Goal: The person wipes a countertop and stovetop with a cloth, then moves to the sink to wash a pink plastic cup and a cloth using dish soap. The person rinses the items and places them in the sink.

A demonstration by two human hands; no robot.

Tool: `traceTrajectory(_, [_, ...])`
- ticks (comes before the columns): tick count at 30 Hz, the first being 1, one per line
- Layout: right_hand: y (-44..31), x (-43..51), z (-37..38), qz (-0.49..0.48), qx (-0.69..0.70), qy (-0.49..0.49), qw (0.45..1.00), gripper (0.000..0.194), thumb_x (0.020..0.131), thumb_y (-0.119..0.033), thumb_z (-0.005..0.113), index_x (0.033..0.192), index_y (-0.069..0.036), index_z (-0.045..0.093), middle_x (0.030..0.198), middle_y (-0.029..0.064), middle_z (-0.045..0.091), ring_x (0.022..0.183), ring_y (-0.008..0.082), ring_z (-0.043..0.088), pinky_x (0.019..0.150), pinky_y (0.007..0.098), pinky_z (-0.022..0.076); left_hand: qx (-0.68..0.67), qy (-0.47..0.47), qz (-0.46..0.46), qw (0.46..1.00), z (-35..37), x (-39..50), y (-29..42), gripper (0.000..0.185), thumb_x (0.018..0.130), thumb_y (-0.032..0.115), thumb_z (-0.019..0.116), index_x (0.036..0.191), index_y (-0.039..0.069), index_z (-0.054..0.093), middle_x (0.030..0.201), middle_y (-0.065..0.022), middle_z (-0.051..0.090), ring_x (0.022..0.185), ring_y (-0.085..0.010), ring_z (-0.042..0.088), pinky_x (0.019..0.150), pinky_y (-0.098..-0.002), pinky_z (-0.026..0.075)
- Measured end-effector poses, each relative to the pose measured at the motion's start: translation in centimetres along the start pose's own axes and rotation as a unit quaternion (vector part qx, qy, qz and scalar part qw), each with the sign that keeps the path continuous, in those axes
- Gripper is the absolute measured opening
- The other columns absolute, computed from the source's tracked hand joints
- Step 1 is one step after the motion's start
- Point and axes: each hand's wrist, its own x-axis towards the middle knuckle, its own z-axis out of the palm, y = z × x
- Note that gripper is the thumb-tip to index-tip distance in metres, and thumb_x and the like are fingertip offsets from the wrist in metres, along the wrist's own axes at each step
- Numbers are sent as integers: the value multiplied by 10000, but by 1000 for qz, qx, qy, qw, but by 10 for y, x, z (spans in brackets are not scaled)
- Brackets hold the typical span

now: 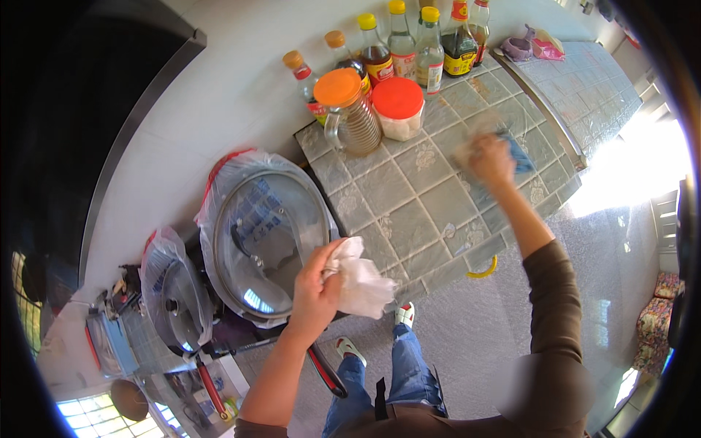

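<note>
A crumpled white tissue or thin cloth (364, 287) is gripped in my left hand (315, 293), raised over the front left corner of the countertop. My right hand (490, 159), blurred by motion, is on the grey tile-patterned countertop (405, 230) with a blue cloth (520, 156) showing at its right side. A pale blurred patch lies at the fingers; I cannot tell what it is. Brownish marks (479, 87) show on the surface beyond that hand. Left of my right hand stand a red-lidded jar (400, 117) and a ribbed glass pitcher (356, 128) with an orange lid.
Several sauce bottles (378, 57) line the wall. A large lidded pan (274, 241) in plastic and a smaller lidded pan (183, 312) sit at left, their handles jutting toward me. A purple ornament (517, 46) rests on another covered surface (591, 82). A dark range hood (109, 109) overhangs the left.
</note>
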Motion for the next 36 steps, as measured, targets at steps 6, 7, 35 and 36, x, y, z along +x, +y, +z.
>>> traceTrajectory(6, [-150,-98,15,-266,85,-22,960,516,619,-248,708,1124,-208,613,1188,4,533,1064,246,488,737,361,524,-158,36,6,987,-18,-45,-8,242,760,-106,395,875,-23,591,1028,-113,586,931,-164,553,840,-254,416])
traceTrajectory(7, [-152,-113,27,-330,90,-14,939,497,622,-246,710,1110,-211,622,1177,20,544,1046,241,507,732,367,526,-186,48,12,981,-19,-52,-13,214,769,-105,403,848,-22,584,1023,-114,585,898,-167,560,827,-260,425])
traceTrajectory(35, [-258,-510,22,-180,317,-150,919,251,761,-203,650,998,-121,672,1112,109,609,1026,311,580,875,385,482,-500,264,-291,772,-165,-488,-130,143,914,161,556,1043,112,521,818,-16,554,564,-90,535,322,-160,338])
traceTrajectory(36, [-264,-505,24,-165,326,-113,924,259,763,-195,645,1008,-116,669,1098,114,612,1021,312,581,876,386,478,-535,279,-287,744,-167,-506,-139,176,900,156,577,1064,122,524,832,-11,568,561,-104,546,315,-171,355])
